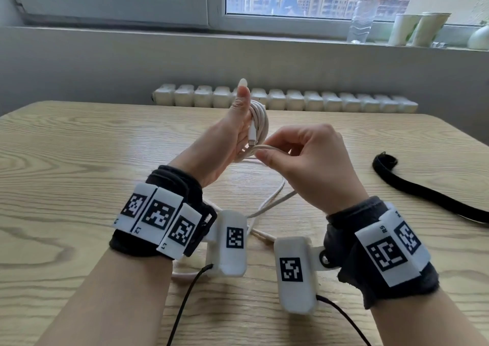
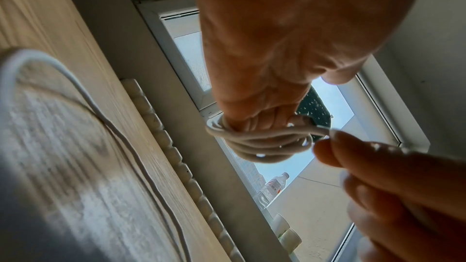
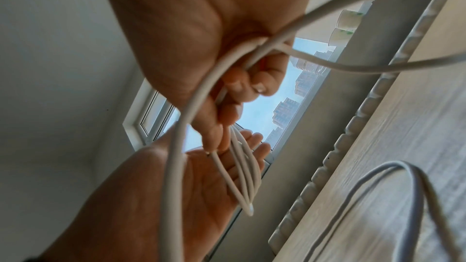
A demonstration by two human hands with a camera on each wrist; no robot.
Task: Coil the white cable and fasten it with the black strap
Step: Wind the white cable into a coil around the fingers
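My left hand (image 1: 232, 134) is raised over the table with its thumb pointing up. Several turns of the white cable (image 1: 260, 118) are wound round its fingers. The thumb lies against the strand that ends in a USB plug (image 1: 252, 138), which hangs by the palm. My right hand (image 1: 309, 160) pinches the running strand just right of the plug, between thumb and forefinger. The rest of the cable (image 1: 275, 197) trails loose on the table below my wrists. In the right wrist view the coil (image 3: 244, 170) crosses the left palm (image 3: 214, 176). The black strap (image 1: 423, 191) lies flat at the right.
The wooden table (image 1: 79, 147) ends near a white radiator (image 1: 285, 101) under the window. A plastic bottle (image 1: 361, 12) and paper cups (image 1: 418, 28) stand on the sill. White camera modules (image 1: 232, 242) with black leads hang from both wrists.
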